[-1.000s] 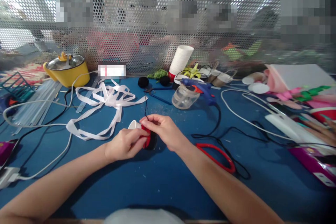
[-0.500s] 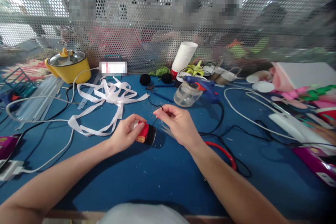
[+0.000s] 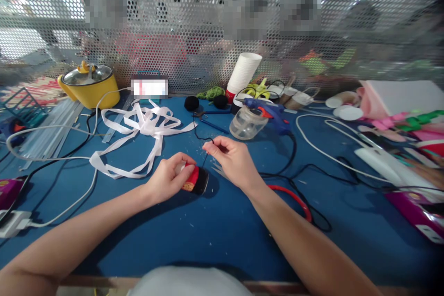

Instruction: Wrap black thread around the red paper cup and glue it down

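Note:
My left hand (image 3: 165, 179) is wrapped round a small red paper cup (image 3: 191, 180) lying on its side on the blue table (image 3: 215, 236); black yarn covers the cup's right end. My right hand (image 3: 231, 160) pinches a thin black yarn strand (image 3: 198, 135) just above and right of the cup. The strand runs from the cup through my fingers and back toward a black yarn ball (image 3: 191, 103).
White ribbon (image 3: 138, 129) lies tangled to the left, a yellow pot (image 3: 89, 85) behind it. A clear jar (image 3: 248, 124), blue glue gun (image 3: 270, 113) and stacked white cups (image 3: 244, 74) stand ahead. Red-handled scissors (image 3: 294, 201) and black and white cables lie right. Perforated metal screen at the back.
My right hand left the cup and moved up and right, drawing the black strand out. The left hand turned the cup so its black-wrapped end shows.

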`<state>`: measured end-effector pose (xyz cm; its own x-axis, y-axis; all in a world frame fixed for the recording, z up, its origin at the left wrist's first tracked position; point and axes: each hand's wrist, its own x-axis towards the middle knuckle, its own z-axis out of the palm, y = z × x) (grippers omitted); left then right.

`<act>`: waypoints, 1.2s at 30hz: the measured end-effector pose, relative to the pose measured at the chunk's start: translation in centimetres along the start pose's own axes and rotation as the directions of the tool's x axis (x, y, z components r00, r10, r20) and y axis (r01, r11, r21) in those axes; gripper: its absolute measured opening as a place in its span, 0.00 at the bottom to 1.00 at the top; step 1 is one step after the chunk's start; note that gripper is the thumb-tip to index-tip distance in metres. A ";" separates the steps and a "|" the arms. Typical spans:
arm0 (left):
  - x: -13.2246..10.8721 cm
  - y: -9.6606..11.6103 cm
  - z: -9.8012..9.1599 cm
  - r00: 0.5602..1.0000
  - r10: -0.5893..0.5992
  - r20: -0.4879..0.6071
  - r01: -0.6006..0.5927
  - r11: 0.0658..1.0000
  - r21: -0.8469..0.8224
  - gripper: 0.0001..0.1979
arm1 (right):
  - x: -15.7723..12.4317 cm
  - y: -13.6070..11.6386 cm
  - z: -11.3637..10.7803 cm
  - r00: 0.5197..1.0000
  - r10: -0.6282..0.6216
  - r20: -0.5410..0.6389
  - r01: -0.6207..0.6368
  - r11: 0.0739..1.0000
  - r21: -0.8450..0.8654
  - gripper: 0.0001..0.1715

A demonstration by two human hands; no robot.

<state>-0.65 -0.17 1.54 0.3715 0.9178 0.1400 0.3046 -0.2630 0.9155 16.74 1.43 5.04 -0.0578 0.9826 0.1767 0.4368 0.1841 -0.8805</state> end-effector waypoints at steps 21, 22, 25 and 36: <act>-1.4 0.3 -0.1 0.958 0.283 -0.042 -0.279 0.957 0.085 0.05 | 0.2 1.3 1.0 0.991 0.040 0.129 -0.034 0.998 -0.046 0.18; -1.4 0.3 -0.1 0.953 0.298 -0.049 -0.293 0.952 0.092 0.05 | 0.1 1.3 1.1 0.989 0.049 0.139 -0.043 0.998 -0.045 0.17; -1.6 0.2 -0.2 0.949 0.313 -0.046 -0.308 0.947 0.091 0.04 | 0.1 1.3 1.1 0.984 0.069 0.165 -0.064 0.997 -0.038 0.17; -1.5 0.7 -0.3 0.925 0.376 -0.059 -0.366 0.921 0.134 0.03 | -0.1 1.3 1.4 0.969 0.102 0.227 -0.106 0.994 0.008 0.18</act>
<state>-1.23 -1.65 2.04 0.4066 0.7673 0.4958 0.2620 -0.6179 0.7413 16.05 1.59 3.21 -0.2154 0.9764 -0.0180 0.4337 0.0791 -0.8976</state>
